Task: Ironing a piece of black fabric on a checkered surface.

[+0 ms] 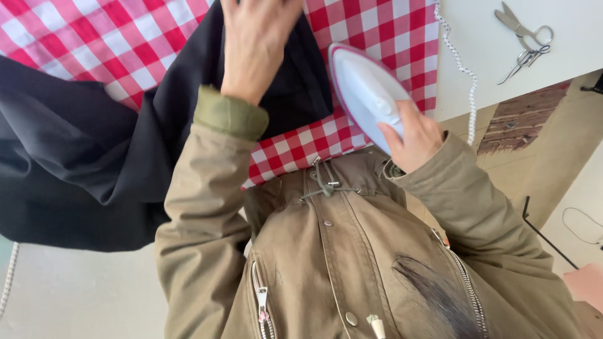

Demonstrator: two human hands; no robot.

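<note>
A white iron with a pink rim (366, 88) rests on the red and white checked cloth (377, 31), just right of a black garment (94, 150). My right hand (411, 135) grips the iron at its near end. My left hand (254, 41) lies flat on the black garment with its fingers spread toward the top edge of the view. The garment spills off the near left side of the checked cloth. Both arms are in olive-brown jacket sleeves.
Metal scissors (524, 37) lie on the white table surface (502, 63) at the top right. A white twisted cord (463, 69) runs down along the cloth's right edge. Tan floor and a brown mat (518, 122) show beyond the table's edge at right.
</note>
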